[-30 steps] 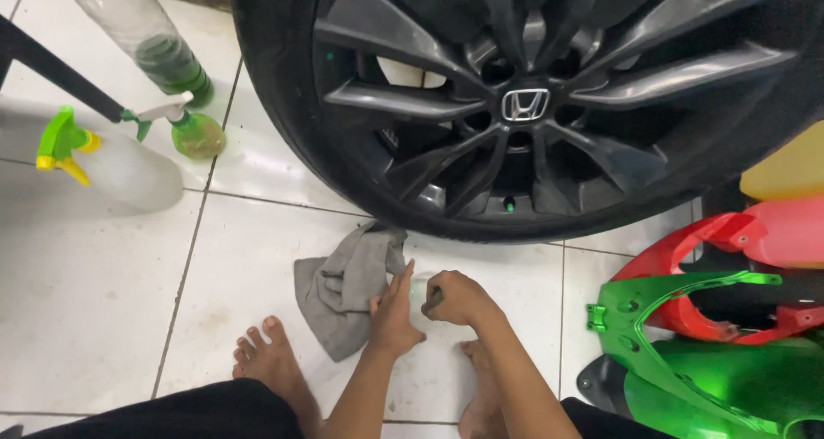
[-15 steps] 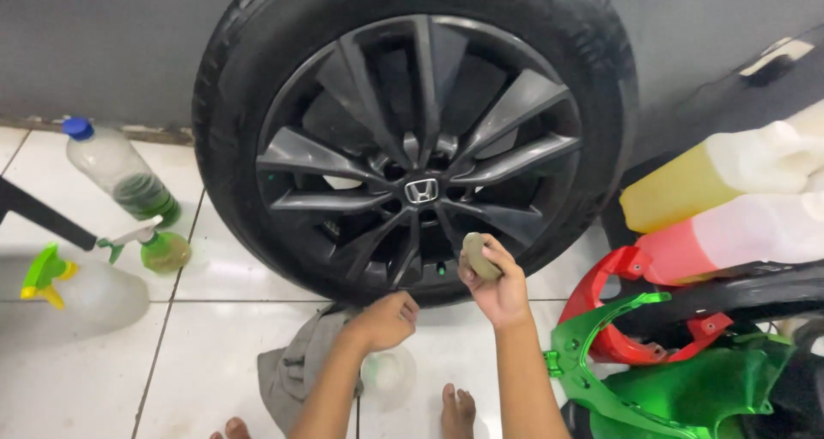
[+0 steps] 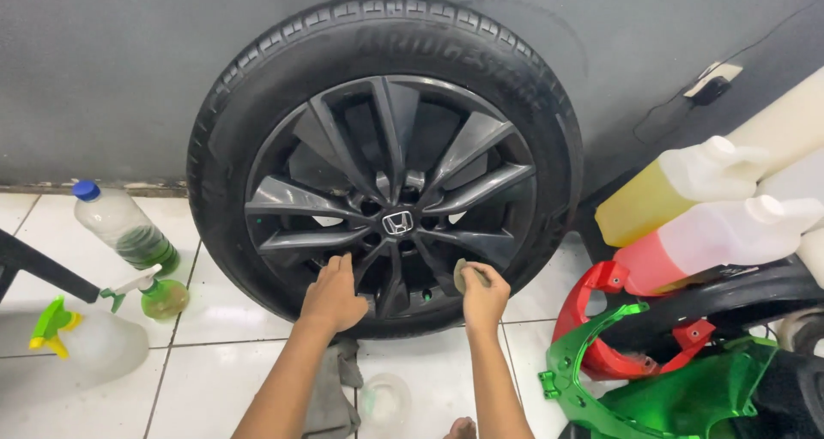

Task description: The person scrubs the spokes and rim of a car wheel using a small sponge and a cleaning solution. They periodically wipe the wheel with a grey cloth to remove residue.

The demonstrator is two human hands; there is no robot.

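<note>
Right hand point(image 3: 486, 298) grip closed around a small olive sponge pad point(image 3: 462, 274), pressed to the lower spokes of the dark alloy wheel point(image 3: 390, 207). Left hand point(image 3: 333, 295) grip wide, fingers spread flat on the rim just left of the pad, holding nothing. Wheel and tyre point(image 3: 532, 104) stand upright above both hands, leaning on a grey wall point(image 3: 94, 70). White tiled floor point(image 3: 206, 379) below the grip. Right of the grip: green fairing panel point(image 3: 687, 396), red panel point(image 3: 592, 314) behind it, yellow jug point(image 3: 669, 190) and red jug point(image 3: 712, 237) lying above those. Left of the grip: clear bottle with blue cap point(image 3: 124, 229), two spray bottles point(image 3: 103, 336). Directly under the forearms: grey cloth point(image 3: 330, 392), small clear cup point(image 3: 384, 398). Versus half a second back: right hand went from held off the rim to on the spokes; left hand rose from above the cloth to the rim; view pulled back, more wall showing.
</note>
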